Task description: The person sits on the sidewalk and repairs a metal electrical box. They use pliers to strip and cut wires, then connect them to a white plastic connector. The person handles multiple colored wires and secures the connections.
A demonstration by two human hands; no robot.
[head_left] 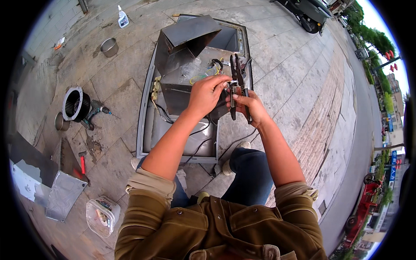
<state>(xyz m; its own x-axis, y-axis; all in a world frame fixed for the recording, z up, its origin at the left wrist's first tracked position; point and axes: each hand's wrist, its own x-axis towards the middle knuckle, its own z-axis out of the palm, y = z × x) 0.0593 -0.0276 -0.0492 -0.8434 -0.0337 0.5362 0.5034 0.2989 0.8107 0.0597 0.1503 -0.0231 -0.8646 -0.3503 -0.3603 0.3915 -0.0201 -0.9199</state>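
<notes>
My right hand (250,107) is wrapped round a dark part with long black arms (234,68), held up over the near right side of an opened metal appliance. From the left, my left hand (207,93) meets it with fingers pinched together at a small pale, shiny piece (233,81) on that part. Whether this piece is loose or attached, I cannot tell. Beneath lies the appliance's wide grey-framed metal body (151,138), with a dark sheet-metal housing (190,32) standing on it. Yellow and black wires (216,65) come out near its middle.
On the paving to the left are a fan drum (77,104), a cordless drill (93,113), a metal ring (109,47), a red-handled hammer (82,162) and a white tub (103,215). A spray bottle (123,17) stands far off. A black cable (236,141) trails near my feet.
</notes>
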